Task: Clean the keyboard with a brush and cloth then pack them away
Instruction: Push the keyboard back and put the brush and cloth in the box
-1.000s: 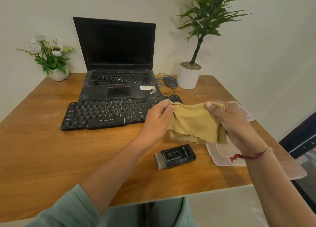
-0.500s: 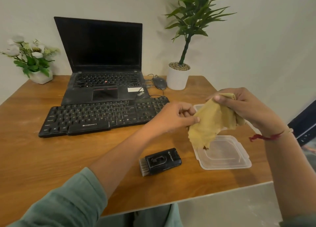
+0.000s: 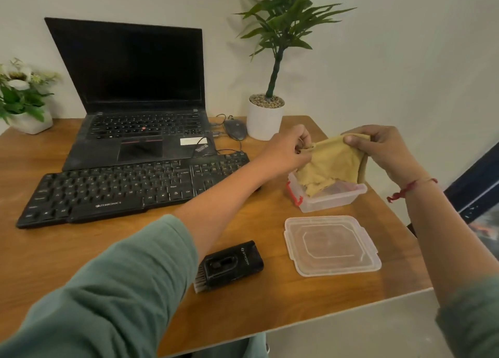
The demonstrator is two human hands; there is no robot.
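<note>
1. Cloth (image 3: 333,166): mustard-yellow fabric, soft, matte, crumpled, frayed at lower edge. Held up by its top edge between both hands. Lower folds hang into the box (image 3: 332,199), just beyond the keyboard's R end.
2. L hand (image 3: 286,152): fingers curled, thumb & fingertips pinching cloth's L corner.
3. R hand (image 3: 383,149): thumb pressed over top R edge, fingers curled behind, gripping cloth. Red thread band on wrist.
4. Box: clear plastic, rectangular, rounded corners, red clip latch on L side. Open-topped, on the table (image 3: 67,249), far R.
5. Lid (image 3: 332,245): clear plastic, flat, rectangular w/ moulded inner outline & side tabs. Lies on table nearer the person than box, apart from it.
6. Brush (image 3: 232,263): black plastic block body, glossy, pale short bristles at L end. Lies flat on table, L of lid, not touched.
7. Keyboard (image 3: 129,187): black, full-size, matte keys, white logo on front edge. Sits in front of laptop (image 3: 135,101).
8. Laptop: black, lid up, screen dark, red pointer nub.
9. Mouse (image 3: 235,129): dark, corded, beside laptop.
10. Potted plant (image 3: 266,117): white cylinder pot, pebble top, long green leaves.
11. Flower pot (image 3: 24,95): white blooms, far L.
12. Table: wood-grain top, warm brown.
</note>
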